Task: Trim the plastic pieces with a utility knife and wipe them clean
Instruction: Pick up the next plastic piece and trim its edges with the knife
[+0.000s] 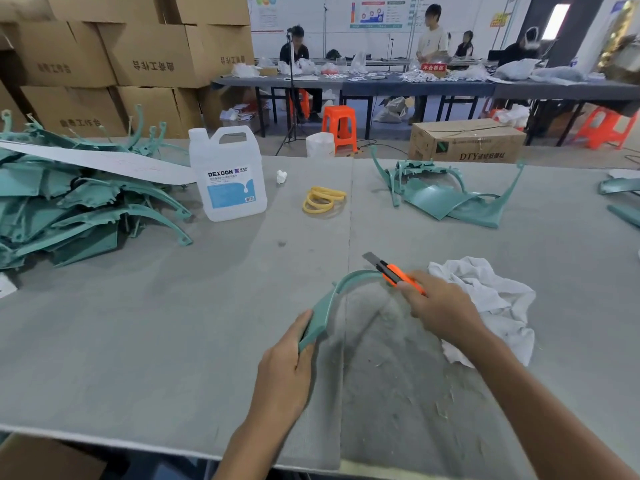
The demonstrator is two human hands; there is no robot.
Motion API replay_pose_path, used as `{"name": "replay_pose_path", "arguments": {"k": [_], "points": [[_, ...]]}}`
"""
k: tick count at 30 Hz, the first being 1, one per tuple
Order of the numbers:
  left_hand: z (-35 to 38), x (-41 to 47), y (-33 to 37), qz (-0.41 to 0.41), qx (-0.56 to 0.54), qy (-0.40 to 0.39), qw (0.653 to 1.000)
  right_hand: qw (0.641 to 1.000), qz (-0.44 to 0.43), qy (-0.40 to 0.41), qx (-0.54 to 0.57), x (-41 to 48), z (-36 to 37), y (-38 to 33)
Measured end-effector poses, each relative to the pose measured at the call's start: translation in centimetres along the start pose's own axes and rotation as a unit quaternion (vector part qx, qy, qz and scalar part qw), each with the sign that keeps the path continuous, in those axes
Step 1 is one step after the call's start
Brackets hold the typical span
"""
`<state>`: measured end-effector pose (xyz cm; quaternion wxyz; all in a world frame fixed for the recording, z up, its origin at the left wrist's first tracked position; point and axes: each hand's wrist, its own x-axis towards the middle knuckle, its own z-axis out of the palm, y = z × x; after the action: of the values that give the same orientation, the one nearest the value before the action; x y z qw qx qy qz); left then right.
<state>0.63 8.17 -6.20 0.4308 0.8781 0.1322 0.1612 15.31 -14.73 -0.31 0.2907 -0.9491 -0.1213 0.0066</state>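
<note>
My left hand (287, 367) grips the near end of a curved teal plastic piece (332, 301) held just above the grey table (156, 341). My right hand (440, 306) holds an orange utility knife (393, 271) with its blade out, lying against the far curve of that piece. A crumpled white rag (491, 306) lies just right of my right hand. Fine teal shavings are scattered on the table under the piece.
A big heap of teal pieces (69, 206) fills the left side, a smaller group (446, 194) sits far right. A white DEXCON jug (227, 174), yellow rubber bands (322, 199) and a paper wad (281, 176) stand mid-table. Cardboard boxes and people at other tables are behind.
</note>
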Motion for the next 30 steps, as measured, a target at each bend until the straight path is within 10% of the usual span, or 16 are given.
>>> {"name": "replay_pose_path", "arguments": {"k": [12, 30], "points": [[0.2, -0.4, 0.2, 0.003, 0.018, -0.007, 1.000, 0.954, -0.236, -0.142, -0.119, -5.9, -5.8, -3.8], [0.4, -0.5, 0.0, -0.006, -0.040, 0.040, 0.998, 0.987, 0.048, 0.072, -0.134, 3.2, 1.7, 5.0]]}}
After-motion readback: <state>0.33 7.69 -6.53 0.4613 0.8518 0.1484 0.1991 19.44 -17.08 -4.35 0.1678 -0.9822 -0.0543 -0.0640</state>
